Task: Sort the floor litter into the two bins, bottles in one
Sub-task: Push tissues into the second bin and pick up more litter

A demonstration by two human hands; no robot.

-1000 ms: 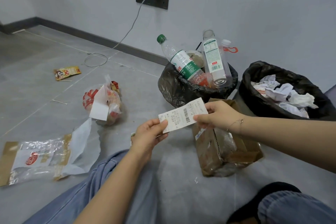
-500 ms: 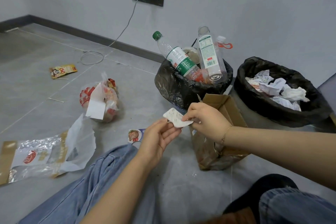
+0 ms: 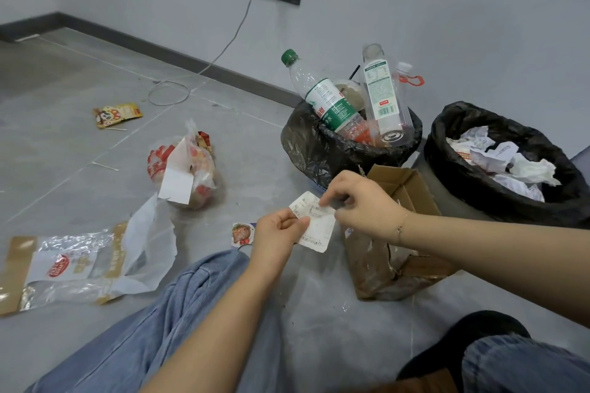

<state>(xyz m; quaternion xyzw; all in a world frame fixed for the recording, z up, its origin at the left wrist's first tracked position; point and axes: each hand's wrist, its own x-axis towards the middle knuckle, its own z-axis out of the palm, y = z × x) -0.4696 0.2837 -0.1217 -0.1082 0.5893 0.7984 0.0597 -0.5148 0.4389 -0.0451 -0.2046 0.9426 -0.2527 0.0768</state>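
Note:
A white paper receipt (image 3: pixel 316 226) is folded and held above the floor between both hands. My left hand (image 3: pixel 277 233) pinches its lower left part and my right hand (image 3: pixel 357 201) pinches its upper edge. Behind them stands a black-lined bin (image 3: pixel 306 150) with several plastic bottles (image 3: pixel 329 102) sticking out. To its right a second black-lined bin (image 3: pixel 453 128) holds crumpled white paper (image 3: pixel 504 159).
A torn cardboard box (image 3: pixel 392 246) lies under my right wrist. On the floor to the left lie a clear plastic wrapper (image 3: pixel 79 265), a bag of snack packets (image 3: pixel 182 166), a yellow packet (image 3: pixel 116 113) and a small sticker (image 3: pixel 242 233). A charger cable (image 3: pixel 178 89) trails from the wall socket. My legs fill the foreground.
The receipt was held flat and stretched between both hands; it has since been folded and crumpled smaller. Both hands have come closer together.

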